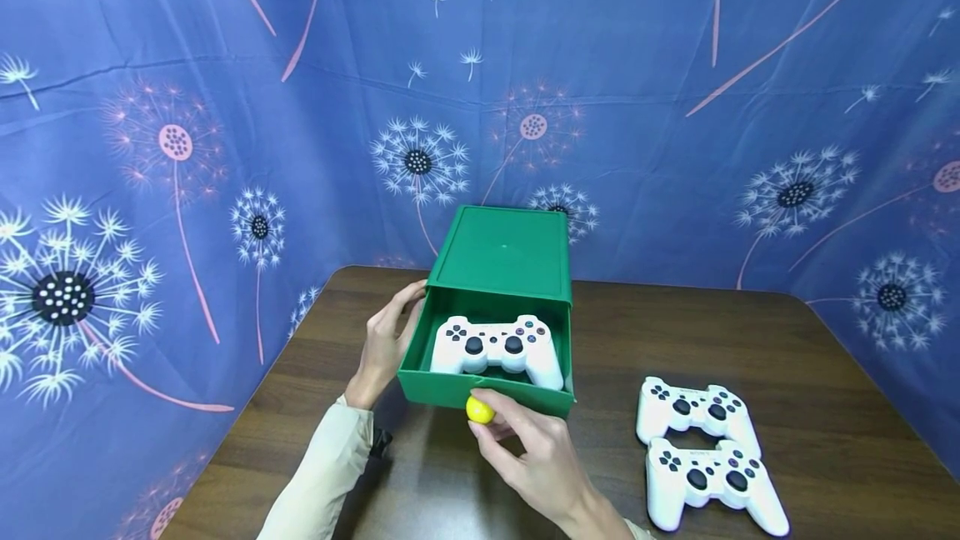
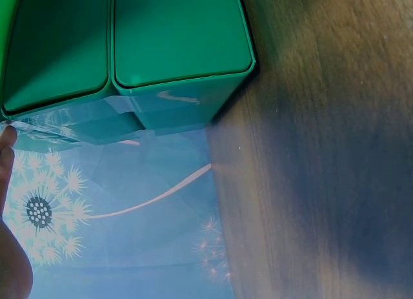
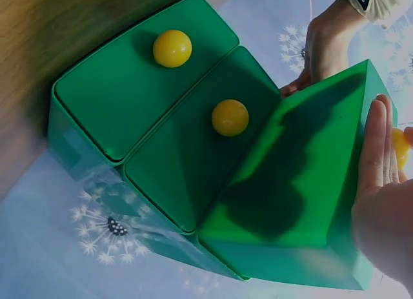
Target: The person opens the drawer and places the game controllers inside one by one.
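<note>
Blue cloth printed with dandelions hangs behind a dark wood counter, where a green drawer unit stands. Its top drawer is pulled out toward the person, and the thumb and fingertips of the right hand pinch the round yellow knob on its front. A white game controller lies inside, thumbsticks up, with the drawer's front wall hiding part of its left grip. Fingers loosely extended, the left hand rests against the unit's left side. Seen from the head, the pulled-out drawer blocks the middle drawer and bottom drawer; the right wrist view shows both pushed in, each with its own yellow knob. What looks like clear tape runs along the unit's side. Well apart to the right, a rear controller and a front controller lie close together. Something black sits by the left sleeve.
</note>
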Demonstrator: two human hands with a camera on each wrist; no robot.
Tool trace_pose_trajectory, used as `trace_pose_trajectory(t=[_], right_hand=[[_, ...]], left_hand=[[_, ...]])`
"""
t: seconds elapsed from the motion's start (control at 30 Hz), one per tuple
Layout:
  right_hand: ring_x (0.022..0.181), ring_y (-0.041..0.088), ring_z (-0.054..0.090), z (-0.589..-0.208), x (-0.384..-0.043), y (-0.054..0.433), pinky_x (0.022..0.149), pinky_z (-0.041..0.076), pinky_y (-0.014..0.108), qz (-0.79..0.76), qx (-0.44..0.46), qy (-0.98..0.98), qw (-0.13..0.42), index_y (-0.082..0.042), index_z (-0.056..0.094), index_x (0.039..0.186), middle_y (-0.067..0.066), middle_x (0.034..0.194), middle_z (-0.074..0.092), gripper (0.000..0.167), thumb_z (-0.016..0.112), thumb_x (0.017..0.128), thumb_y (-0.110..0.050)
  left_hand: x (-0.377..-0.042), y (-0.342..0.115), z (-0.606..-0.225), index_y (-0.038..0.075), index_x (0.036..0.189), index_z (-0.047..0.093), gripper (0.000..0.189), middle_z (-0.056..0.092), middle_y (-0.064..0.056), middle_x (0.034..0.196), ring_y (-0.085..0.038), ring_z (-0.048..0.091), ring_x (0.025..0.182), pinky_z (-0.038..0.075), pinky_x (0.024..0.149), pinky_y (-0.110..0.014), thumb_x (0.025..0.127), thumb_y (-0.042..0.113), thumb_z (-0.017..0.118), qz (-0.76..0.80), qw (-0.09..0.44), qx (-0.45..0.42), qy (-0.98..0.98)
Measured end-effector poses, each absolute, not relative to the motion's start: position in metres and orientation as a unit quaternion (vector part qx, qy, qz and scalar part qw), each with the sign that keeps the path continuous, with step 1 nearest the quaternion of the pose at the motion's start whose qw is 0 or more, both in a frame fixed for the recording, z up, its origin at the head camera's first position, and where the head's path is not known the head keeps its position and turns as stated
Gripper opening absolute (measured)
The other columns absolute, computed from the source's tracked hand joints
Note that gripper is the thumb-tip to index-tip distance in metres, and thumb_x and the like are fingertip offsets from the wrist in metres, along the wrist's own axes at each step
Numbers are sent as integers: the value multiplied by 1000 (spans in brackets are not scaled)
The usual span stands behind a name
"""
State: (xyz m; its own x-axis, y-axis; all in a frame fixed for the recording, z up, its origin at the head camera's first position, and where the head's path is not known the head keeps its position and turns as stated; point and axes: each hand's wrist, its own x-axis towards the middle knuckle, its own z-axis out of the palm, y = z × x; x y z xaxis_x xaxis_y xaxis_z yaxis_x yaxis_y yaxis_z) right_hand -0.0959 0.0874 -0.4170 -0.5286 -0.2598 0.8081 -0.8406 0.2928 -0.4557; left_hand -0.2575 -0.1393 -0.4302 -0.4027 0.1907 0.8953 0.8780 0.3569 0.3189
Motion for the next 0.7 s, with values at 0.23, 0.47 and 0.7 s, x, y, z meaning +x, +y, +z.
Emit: trace_pose_trajectory(t=[0.23, 0.47, 0.7], right_hand=[[74, 9, 72, -416, -104, 90, 67, 60, 18, 464, 382, -737, 310, -1, 65, 127, 9, 98, 75, 30, 73, 98, -7], [72, 10, 71, -420, -111, 92, 65, 59, 18, 462, 384, -736, 312, 0, 64, 125, 10, 94, 74, 43, 79, 85, 9], [72, 10, 71, -417, -113, 94, 65, 60, 20, 461, 380, -738, 312, -1, 64, 125, 8, 93, 74, 44, 80, 84, 9]], left_hand=[[-260, -139, -430, 1, 140, 60, 58, 71, -14, 124, -29, 72, 104, 57, 87, -26, 88, -23, 68, -430, 410, -379, -710], [-260, -138, -431, -2, 138, 61, 43, 71, -14, 123, -28, 72, 103, 59, 87, -28, 96, -12, 66, -440, 406, -378, -706], [-261, -137, -432, -1, 138, 61, 45, 71, -13, 123, -26, 72, 103, 59, 85, -30, 95, -14, 66, -437, 404, -371, -713]])
